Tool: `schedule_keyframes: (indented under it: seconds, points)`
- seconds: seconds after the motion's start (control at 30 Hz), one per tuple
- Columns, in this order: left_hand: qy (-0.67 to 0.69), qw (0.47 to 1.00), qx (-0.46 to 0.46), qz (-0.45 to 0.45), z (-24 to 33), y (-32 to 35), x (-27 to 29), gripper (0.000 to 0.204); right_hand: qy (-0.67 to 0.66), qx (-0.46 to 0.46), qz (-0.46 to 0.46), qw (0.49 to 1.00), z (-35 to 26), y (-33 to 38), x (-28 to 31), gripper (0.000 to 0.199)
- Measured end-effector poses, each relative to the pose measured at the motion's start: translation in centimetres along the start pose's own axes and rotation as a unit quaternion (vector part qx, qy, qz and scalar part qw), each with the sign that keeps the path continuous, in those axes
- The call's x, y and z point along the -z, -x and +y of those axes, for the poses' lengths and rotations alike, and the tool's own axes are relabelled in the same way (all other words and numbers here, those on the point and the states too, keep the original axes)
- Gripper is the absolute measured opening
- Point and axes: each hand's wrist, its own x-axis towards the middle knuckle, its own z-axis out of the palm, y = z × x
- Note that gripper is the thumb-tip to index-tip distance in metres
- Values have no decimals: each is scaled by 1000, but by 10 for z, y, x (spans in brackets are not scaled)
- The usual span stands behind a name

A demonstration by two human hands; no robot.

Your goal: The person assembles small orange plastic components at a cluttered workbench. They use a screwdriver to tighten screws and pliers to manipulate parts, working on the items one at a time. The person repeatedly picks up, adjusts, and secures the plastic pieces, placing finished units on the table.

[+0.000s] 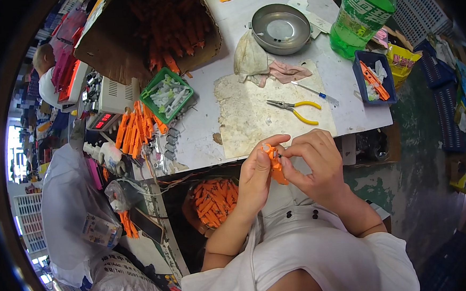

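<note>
Just off the table's front edge, my left hand [254, 173] grips an orange plastic part [278, 176] between thumb and fingers. My right hand [318, 164] is closed in a pinch against its side, with a tiny dark piece at the fingertips, too small to name. Beyond them, yellow-handled pliers [293, 107] lie on a stained sheet [242, 129]. A thin blue-ended tool [315, 93] rests farther back, beside a crumpled cloth [251, 58]. Behind the cloth stands a round metal bowl [282, 46] with a few small dark bits inside.
An open cardboard box [115, 46] of orange parts leans at the back left, near a green basket [186, 101] and loose orange pieces [136, 131]. More parts fill a container [215, 202] below the table. A green bottle [361, 17] and blue bin [375, 100] stand right.
</note>
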Motion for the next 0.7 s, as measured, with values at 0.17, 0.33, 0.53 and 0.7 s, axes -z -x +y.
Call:
schedule_keyframes:
  seconds: [0.17,0.33,0.53,0.7]
  points:
    - [-44,999,-22,-12,-7,0,-1,55,47,27,27,998,-1,-1,-1,19]
    - [-43,999,-23,4,-9,0,-3,54,68,40,32,996,-1,0,-3,19]
    - [33,999,-2,10,-6,-2,-7,55,-9,-3,-7,1000,0,0,-1,17]
    - [201,979,26,-27,-13,-7,6,53,-111,-103,-26,988,10,0,1,16]
